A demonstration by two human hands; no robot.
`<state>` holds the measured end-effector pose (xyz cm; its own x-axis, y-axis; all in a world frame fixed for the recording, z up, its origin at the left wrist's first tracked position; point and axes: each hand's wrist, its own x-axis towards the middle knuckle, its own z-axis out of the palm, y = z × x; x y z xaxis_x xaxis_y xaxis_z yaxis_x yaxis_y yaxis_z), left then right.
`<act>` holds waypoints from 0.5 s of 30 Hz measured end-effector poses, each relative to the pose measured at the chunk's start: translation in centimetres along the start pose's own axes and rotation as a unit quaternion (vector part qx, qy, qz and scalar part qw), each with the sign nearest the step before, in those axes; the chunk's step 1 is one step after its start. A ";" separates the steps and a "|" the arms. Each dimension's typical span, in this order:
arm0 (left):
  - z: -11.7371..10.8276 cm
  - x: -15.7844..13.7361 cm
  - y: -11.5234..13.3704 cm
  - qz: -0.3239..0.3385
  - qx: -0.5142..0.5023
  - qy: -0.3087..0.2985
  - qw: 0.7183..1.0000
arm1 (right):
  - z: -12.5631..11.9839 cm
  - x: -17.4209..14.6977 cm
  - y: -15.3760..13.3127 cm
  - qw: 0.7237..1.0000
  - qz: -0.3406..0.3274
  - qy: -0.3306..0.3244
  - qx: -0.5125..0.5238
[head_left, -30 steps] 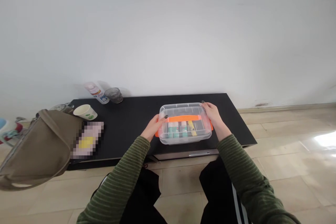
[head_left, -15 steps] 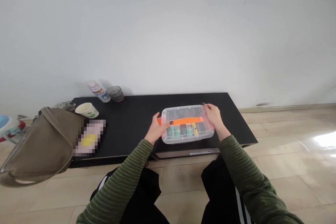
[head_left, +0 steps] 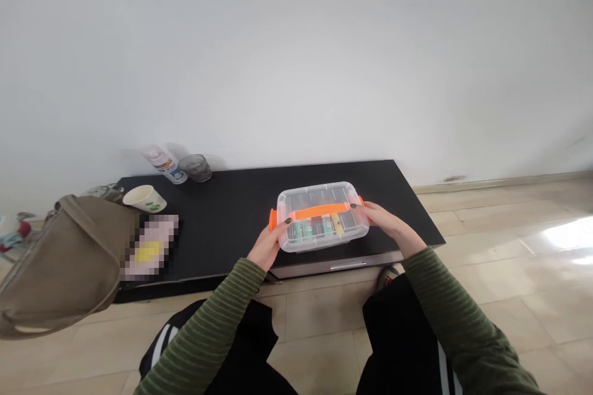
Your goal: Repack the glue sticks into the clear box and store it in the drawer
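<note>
A clear plastic storage box [head_left: 301, 197] with a translucent lid rests at the front of the black low cabinet. Across its lid lies an orange handle [head_left: 319, 210], and an orange latch [head_left: 273, 220] shows at the left end. Several green-and-white items and a yellow one are visible through the lid. My left hand [head_left: 267, 245] grips the box's left end, thumb on the lid. At the opposite end my right hand [head_left: 382, 217] holds the box, its thumb also on the lid and its other fingers partly hidden.
The black cabinet [head_left: 231, 216] stands against a white wall. On its left are a spray can [head_left: 167, 165], a dark glass [head_left: 196, 168], a paper cup [head_left: 145, 199], a pixelated pink packet [head_left: 157, 237] and a brown bag [head_left: 69, 259]. A drawer handle [head_left: 348, 265] shows below the box.
My right hand has shifted from the box's far right corner to the middle of its right end. My left thumb has drawn back toward the left edge. The view has moved slightly.
</note>
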<state>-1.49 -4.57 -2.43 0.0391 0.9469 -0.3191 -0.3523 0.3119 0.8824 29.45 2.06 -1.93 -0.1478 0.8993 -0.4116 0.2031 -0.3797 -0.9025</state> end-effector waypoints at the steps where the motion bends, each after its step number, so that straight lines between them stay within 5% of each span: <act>1: 0.0 0.0 -0.1 0.002 0.006 -0.002 1.000 | 0.2 -0.5 0.1 1.000 0.002 -0.007 0.005; 8: -0.5 1.8 -1.0 0.077 0.136 0.119 0.980 | 1.5 -1.8 0.4 0.978 -0.090 0.106 -0.155; 15: -1.3 2.3 -1.2 0.082 0.217 0.116 0.966 | 2.1 -2.7 -0.6 0.963 -0.090 0.115 -0.227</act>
<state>-2.22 -2.87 -4.71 -0.2128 0.9590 -0.1873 0.0913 0.2103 0.9734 27.70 -0.63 -0.56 -0.0121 0.9856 -0.1684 0.6036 -0.1270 -0.7871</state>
